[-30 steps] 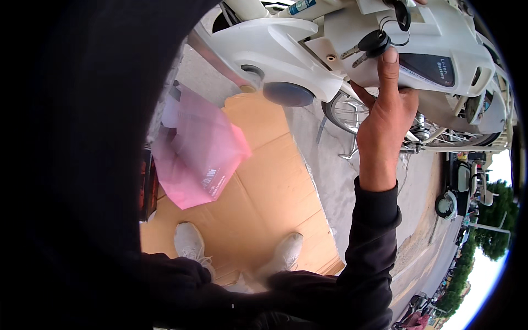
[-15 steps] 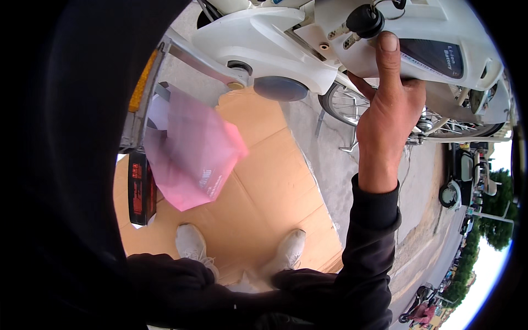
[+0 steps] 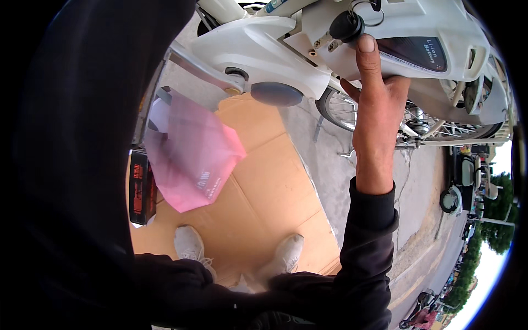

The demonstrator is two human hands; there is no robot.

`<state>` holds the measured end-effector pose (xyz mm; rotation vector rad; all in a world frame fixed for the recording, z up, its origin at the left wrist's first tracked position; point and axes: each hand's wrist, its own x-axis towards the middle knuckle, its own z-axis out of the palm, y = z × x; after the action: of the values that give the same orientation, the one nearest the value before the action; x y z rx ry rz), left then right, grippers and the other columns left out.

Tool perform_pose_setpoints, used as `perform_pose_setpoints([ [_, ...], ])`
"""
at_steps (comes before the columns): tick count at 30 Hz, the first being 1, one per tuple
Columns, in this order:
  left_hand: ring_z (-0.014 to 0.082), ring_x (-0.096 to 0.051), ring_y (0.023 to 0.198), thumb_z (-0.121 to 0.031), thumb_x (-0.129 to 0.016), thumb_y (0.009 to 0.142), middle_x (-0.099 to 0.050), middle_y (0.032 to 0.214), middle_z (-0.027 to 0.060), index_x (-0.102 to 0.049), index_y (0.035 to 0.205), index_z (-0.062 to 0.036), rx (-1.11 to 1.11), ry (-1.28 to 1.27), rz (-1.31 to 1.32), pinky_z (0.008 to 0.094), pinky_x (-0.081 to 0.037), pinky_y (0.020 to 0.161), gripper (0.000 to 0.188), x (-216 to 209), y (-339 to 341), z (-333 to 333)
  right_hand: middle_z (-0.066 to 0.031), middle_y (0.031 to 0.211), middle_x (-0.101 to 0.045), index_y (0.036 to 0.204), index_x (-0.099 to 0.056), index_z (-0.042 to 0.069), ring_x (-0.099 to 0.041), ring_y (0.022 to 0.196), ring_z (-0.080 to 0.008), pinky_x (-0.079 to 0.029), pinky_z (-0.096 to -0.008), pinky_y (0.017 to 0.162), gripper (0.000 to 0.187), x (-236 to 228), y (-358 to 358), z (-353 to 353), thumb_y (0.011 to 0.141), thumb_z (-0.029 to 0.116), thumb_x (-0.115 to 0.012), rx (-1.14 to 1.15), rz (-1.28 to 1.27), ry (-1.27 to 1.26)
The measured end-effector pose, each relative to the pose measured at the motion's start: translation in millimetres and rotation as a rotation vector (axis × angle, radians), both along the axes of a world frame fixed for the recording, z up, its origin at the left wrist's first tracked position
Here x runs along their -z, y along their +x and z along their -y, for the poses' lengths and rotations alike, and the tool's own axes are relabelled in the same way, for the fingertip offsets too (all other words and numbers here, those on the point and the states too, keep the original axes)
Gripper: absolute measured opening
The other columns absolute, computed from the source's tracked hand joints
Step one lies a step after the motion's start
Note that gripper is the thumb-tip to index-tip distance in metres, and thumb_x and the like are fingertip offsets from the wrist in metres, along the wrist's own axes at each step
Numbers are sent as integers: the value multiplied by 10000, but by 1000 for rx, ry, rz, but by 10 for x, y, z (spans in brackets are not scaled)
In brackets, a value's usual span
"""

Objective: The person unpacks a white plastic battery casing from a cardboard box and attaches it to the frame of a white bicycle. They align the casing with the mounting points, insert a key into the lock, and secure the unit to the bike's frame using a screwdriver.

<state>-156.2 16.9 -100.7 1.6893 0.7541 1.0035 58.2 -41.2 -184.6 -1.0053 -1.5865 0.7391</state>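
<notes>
While the right hand (image 3: 379, 118) reaches up, its fingertip (image 3: 365, 44) touches the black key knob (image 3: 346, 25).

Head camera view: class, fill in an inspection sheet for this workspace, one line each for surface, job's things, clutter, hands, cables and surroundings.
Surface: flattened brown cardboard on grey pavement, two pale shoes on it.
Job's things: white bicycle battery case with a black key knob.
Clutter: pink plastic bag, hanging, blurred.
Hands: right hand raised, fingertip by the knob, contact unclear; left hand not in view.
Cables: thin black cable near the knob.
Surroundings: bicycle wheel, parked scooters, trees.
</notes>
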Motion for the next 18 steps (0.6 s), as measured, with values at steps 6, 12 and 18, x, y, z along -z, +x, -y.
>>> perform_pose_setpoints([
  [6, 92, -644, 819, -434, -714, 870, -712, 924, -14, -717, 1024, -117, -243, -184, -80, 237, -483, 715, 353, -205, 243, 245, -104, 1122, -614, 1200, -530, -57, -587, 968, -156, -506, -304, 850, 586, 85, -13, -16, 896, 359, -811, -25, -51, 70],
  [12, 116, -674, 754, -391, -689, 896, -713, 879, 21, -699, 1001, -83, -44, -117, 24, 257, -545, 679, 325, -33, 111, 37, -108, 1093, -621, 1221, -508, -52, -592, 946, -158, -505, -287, 832, 615, 174, -77, -35, 896, 378, -804, -9, -85, 134],
  [18, 133, -693, 721, -383, -713, 891, -725, 875, 42, -701, 1023, -66, -16, -143, 97, 279, -581, 659, 343, 9, 84, -50, -163, 1240, -629, 1366, -521, -50, -651, 1075, -200, -596, -338, 826, 794, -123, 256, 21, 905, 562, -727, -70, -12, -274],
])
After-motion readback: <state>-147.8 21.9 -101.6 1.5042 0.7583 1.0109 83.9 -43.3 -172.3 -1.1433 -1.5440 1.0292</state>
